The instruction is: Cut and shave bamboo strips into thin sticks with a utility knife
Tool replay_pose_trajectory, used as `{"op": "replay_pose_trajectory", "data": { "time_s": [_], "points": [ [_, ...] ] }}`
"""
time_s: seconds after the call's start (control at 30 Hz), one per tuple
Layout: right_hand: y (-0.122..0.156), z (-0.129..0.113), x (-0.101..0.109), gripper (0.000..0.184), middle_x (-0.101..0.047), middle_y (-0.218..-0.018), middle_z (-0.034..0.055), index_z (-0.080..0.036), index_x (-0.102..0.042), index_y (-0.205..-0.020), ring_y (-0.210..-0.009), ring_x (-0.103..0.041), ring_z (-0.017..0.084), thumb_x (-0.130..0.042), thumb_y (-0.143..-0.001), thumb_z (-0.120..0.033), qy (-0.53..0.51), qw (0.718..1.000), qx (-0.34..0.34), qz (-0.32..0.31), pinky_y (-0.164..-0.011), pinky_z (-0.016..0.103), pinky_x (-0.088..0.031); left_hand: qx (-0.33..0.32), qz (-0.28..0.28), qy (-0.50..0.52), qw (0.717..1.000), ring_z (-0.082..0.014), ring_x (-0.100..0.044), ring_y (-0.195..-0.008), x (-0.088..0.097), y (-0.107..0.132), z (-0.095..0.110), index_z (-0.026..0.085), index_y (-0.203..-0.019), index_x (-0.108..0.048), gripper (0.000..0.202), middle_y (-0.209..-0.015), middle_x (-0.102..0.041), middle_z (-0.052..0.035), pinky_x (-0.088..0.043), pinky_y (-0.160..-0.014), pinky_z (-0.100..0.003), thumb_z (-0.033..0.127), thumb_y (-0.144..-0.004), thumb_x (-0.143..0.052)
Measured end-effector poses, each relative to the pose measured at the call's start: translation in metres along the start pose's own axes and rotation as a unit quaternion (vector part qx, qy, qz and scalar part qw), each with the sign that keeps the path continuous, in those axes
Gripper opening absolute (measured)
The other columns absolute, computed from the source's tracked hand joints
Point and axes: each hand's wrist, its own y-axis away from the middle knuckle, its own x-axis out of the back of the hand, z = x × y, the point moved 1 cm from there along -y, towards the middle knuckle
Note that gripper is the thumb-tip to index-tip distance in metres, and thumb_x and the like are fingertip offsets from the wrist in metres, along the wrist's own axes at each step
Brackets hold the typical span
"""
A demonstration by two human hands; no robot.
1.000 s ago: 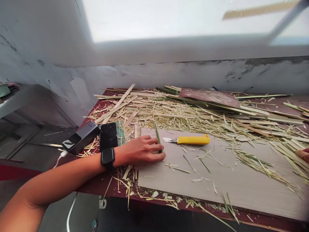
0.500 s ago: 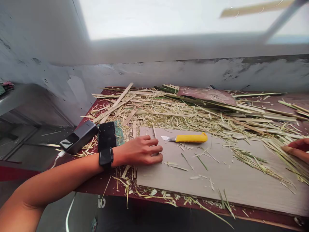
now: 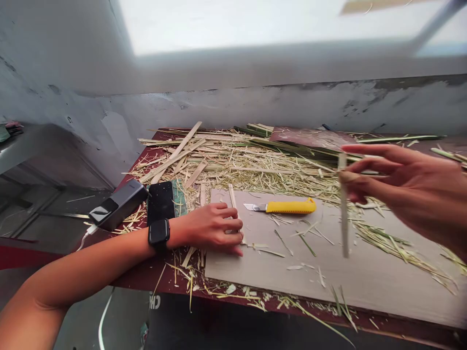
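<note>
My left hand (image 3: 217,228) rests at the left end of the pale board (image 3: 270,277), fingers curled around a thin bamboo strip (image 3: 232,195). Part of that strip is hidden behind the fingers. Over the board's right half, my right hand (image 3: 401,182) is raised, pinching a short flat bamboo strip (image 3: 344,218) between thumb and fingers; it hangs nearly upright. A yellow utility knife (image 3: 290,206) lies between the hands, blade out and pointing left. Fine green and pale slivers (image 3: 383,240) are scattered on the board below my right hand.
Shavings and long strips (image 3: 255,163) heap along the back of the dark red table (image 3: 146,272). A black phone (image 3: 161,201) and a grey power bank (image 3: 118,204) with a white cable stand left. The wall (image 3: 255,107) rises behind.
My right hand has come in from the right edge and risen, now with a short bamboo strip in its pinch. My left hand has barely shifted; its fingers curl slightly differently.
</note>
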Motion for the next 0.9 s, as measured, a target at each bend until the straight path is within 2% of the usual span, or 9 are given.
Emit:
{"op": "replay_pose_trajectory", "data": {
  "time_s": [0.03,0.13,0.2,0.3,0.43,0.67,0.77,0.9],
  "points": [
    [0.002,-0.014,-0.026,0.065,-0.07,-0.075,0.0078,-0.027,-0.08,-0.114,-0.053,-0.062,0.02,-0.097,-0.056,-0.051,-0.038,0.997,-0.018,-0.064,-0.045,0.04,-0.05,0.004,-0.004,0.011,1.0,-0.0172,-0.062,-0.083,0.0,0.0,0.0,0.018,-0.089,-0.068,0.039,-0.086,-0.07,-0.0037,-0.044,-0.068,-0.033,0.054,-0.103,-0.063],
    [0.002,-0.036,-0.089,0.061,-0.067,-0.072,0.0011,-0.024,-0.072,-0.119,-0.057,-0.064,0.017,-0.091,-0.069,-0.051,-0.083,0.981,-0.04,-0.17,-0.056,0.038,-0.056,0.01,-0.014,0.04,0.999,-0.0168,-0.063,-0.084,-0.001,0.001,0.0,0.02,-0.083,-0.064,0.048,-0.087,-0.071,-0.0035,-0.043,-0.068,-0.033,0.065,-0.099,-0.064],
    [-0.002,-0.036,-0.117,0.061,-0.066,-0.068,-0.0005,-0.021,-0.07,-0.117,-0.058,-0.065,0.017,-0.091,-0.069,-0.052,-0.113,0.969,-0.05,-0.213,-0.058,0.036,-0.057,0.009,-0.01,0.051,0.999,-0.0167,-0.064,-0.084,-0.002,0.002,-0.001,0.02,-0.081,-0.063,0.05,-0.087,-0.071,-0.0034,-0.043,-0.068,-0.032,0.068,-0.095,-0.067],
    [-0.01,-0.027,-0.143,0.058,-0.066,-0.068,-0.0015,-0.023,-0.069,-0.114,-0.059,-0.064,0.017,-0.091,-0.069,-0.052,-0.137,0.957,-0.069,-0.247,-0.058,0.035,-0.055,0.016,0.019,0.051,0.998,-0.016,-0.065,-0.081,-0.003,0.003,-0.001,0.019,-0.077,-0.062,0.054,-0.083,-0.071,-0.0028,-0.043,-0.066,-0.032,0.07,-0.092,-0.069],
    [-0.011,-0.016,-0.157,0.058,-0.066,-0.069,-0.0026,-0.022,-0.068,-0.115,-0.058,-0.062,0.014,-0.091,-0.07,-0.05,-0.157,0.948,-0.094,-0.26,-0.057,0.031,-0.053,0.039,0.059,0.029,0.997,-0.015,-0.064,-0.074,-0.002,0.002,-0.001,0.019,-0.069,-0.057,0.058,-0.075,-0.069,-0.0016,-0.039,-0.059,-0.031,0.071,-0.093,-0.067],
    [-0.001,-0.003,-0.159,0.058,-0.066,-0.071,-0.0037,-0.023,-0.069,-0.118,-0.056,-0.061,0.012,-0.091,-0.07,-0.047,-0.174,0.931,-0.16,-0.276,-0.052,0.027,-0.053,0.066,0.045,-0.019,0.997,-0.0161,-0.064,-0.072,0.0,-0.001,0.002,0.02,-0.073,-0.059,0.061,-0.079,-0.069,-0.0029,-0.041,-0.059,-0.032,0.077,-0.094,-0.06],
    [-0.001,0.001,-0.16,0.055,-0.066,-0.071,-0.0036,-0.023,-0.07,-0.117,-0.055,-0.062,0.012,-0.09,-0.072,-0.048,-0.166,0.933,-0.15,-0.282,-0.051,0.026,-0.052,0.092,0.02,-0.015,0.995,-0.0183,-0.067,-0.08,0.0,-0.003,0.003,0.019,-0.084,-0.065,0.061,-0.09,-0.072,-0.0052,-0.045,-0.063,-0.033,0.078,-0.095,-0.057],
    [-0.001,0.005,-0.16,0.05,-0.063,-0.066,-0.0033,-0.022,-0.072,-0.116,-0.053,-0.061,0.013,-0.086,-0.076,-0.049,-0.134,0.945,-0.103,-0.281,-0.048,0.026,-0.048,0.121,-0.008,-0.014,0.993,-0.0206,-0.068,-0.086,0.0,-0.004,0.006,0.017,-0.099,-0.069,0.065,-0.106,-0.074,-0.0092,-0.05,-0.067,-0.034,0.08,-0.095,-0.055]
  ]
}}
